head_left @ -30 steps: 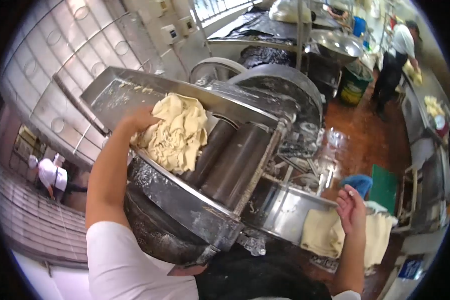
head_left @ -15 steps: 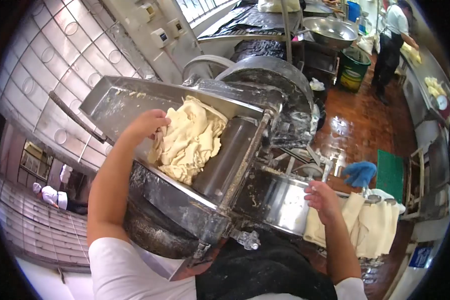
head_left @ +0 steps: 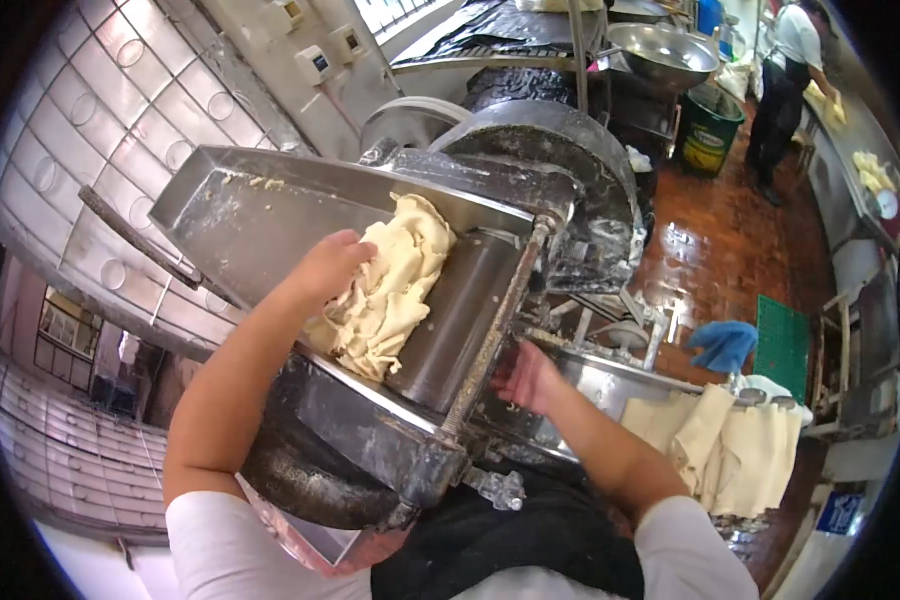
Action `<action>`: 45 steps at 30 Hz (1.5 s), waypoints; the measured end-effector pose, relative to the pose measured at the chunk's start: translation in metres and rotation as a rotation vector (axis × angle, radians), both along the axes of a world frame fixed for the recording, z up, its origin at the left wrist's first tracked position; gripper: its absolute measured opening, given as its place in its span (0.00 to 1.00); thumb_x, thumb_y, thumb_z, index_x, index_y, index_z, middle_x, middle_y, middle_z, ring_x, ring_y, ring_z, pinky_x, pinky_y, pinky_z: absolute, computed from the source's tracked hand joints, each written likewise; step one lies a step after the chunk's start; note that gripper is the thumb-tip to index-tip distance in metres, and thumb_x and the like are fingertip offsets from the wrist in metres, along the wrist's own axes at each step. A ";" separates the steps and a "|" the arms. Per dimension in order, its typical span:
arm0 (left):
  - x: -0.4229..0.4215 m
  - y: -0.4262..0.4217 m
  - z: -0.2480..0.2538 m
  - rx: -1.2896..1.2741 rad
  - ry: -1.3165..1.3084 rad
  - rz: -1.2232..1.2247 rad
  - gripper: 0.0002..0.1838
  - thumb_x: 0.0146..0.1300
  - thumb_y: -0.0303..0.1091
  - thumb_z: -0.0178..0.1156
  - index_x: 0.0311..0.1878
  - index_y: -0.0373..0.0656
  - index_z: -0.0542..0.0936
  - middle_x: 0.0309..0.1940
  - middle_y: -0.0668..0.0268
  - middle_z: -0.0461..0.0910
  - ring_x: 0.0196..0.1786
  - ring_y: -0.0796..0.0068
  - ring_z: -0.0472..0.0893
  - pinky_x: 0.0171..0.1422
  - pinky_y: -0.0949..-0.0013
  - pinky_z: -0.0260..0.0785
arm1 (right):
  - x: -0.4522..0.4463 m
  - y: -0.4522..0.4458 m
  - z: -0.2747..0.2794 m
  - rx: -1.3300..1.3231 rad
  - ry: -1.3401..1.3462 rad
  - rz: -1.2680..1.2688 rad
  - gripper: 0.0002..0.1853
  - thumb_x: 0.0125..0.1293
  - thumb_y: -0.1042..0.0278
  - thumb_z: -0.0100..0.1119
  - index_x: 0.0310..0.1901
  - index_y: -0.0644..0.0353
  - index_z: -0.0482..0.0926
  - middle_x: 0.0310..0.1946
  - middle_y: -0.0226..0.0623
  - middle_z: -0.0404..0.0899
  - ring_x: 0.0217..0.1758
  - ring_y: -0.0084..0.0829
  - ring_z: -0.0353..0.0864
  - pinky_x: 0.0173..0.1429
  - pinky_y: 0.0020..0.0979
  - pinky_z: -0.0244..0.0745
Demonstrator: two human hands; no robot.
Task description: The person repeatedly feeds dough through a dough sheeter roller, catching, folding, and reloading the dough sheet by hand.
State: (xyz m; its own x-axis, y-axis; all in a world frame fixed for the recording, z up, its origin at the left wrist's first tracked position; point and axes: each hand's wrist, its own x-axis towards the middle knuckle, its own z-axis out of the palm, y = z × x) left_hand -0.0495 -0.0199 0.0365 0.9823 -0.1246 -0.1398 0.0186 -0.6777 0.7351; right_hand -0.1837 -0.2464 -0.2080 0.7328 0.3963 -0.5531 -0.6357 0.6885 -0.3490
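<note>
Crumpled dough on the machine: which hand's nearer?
Left. The left hand is right at the dough, on its tray side; the right hand is apart from it, across the roller.

On my feed I see a crumpled, pale-yellow mass of soft dough (head_left: 400, 285), heaped in loose, ragged-edged folds across the wider end of a long, open-topped, grey metal trough (head_left: 270, 225) that narrows toward its far left end. I make out the heap's right edge against a smooth, dark, cylindrical metal roller (head_left: 467, 310), which lies crosswise in the trough with much of its upper surface exposed. Small pale scraps sit near the trough's upper wall, and I cannot tell how far the dough's underside reaches onto the roller.
</note>
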 end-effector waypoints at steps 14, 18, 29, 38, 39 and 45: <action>-0.014 -0.027 -0.038 0.225 -0.284 0.002 0.18 0.65 0.43 0.54 0.40 0.33 0.71 0.33 0.48 0.77 0.40 0.52 0.78 0.46 0.56 0.67 | 0.065 0.079 0.023 0.306 -0.286 -0.040 0.20 0.70 0.51 0.44 0.46 0.58 0.78 0.42 0.39 0.82 0.40 0.36 0.82 0.49 0.42 0.79; -0.020 -0.037 -0.036 0.136 -0.255 0.095 0.18 0.65 0.43 0.56 0.38 0.33 0.71 0.32 0.52 0.77 0.35 0.59 0.78 0.42 0.58 0.68 | 0.058 0.077 0.023 0.169 -0.244 -0.039 0.19 0.70 0.51 0.44 0.46 0.58 0.78 0.42 0.39 0.82 0.40 0.37 0.82 0.49 0.42 0.80; -0.012 -0.029 -0.040 0.436 -0.454 -0.044 0.24 0.64 0.53 0.56 0.28 0.38 0.77 0.20 0.63 0.74 0.26 0.72 0.72 0.32 0.65 0.66 | -0.013 -0.014 0.018 -0.124 -0.016 -0.189 0.18 0.62 0.65 0.60 0.49 0.68 0.74 0.40 0.45 0.79 0.41 0.41 0.81 0.48 0.47 0.76; -0.187 -0.099 0.060 -0.245 -0.190 -0.033 0.20 0.60 0.51 0.58 0.34 0.40 0.74 0.21 0.66 0.74 0.23 0.79 0.72 0.27 0.76 0.64 | -0.055 -0.074 -0.003 -0.266 -0.155 -0.217 0.21 0.60 0.64 0.64 0.50 0.71 0.75 0.43 0.45 0.81 0.42 0.38 0.82 0.49 0.36 0.75; -0.220 -0.097 0.057 -0.409 -0.058 -0.178 0.19 0.59 0.49 0.61 0.31 0.40 0.73 0.22 0.64 0.76 0.23 0.79 0.74 0.26 0.77 0.66 | -0.063 -0.083 0.001 -0.259 -0.182 -0.210 0.22 0.61 0.64 0.64 0.51 0.71 0.75 0.44 0.45 0.81 0.43 0.38 0.81 0.50 0.36 0.74; -0.330 -0.094 -0.130 -0.566 0.950 -0.547 0.13 0.62 0.33 0.61 0.49 0.42 0.77 0.35 0.70 0.79 0.37 0.84 0.75 0.40 0.77 0.67 | -0.095 -0.128 0.018 -0.306 -0.165 -0.221 0.22 0.58 0.66 0.66 0.51 0.72 0.75 0.44 0.45 0.80 0.44 0.37 0.82 0.49 0.36 0.76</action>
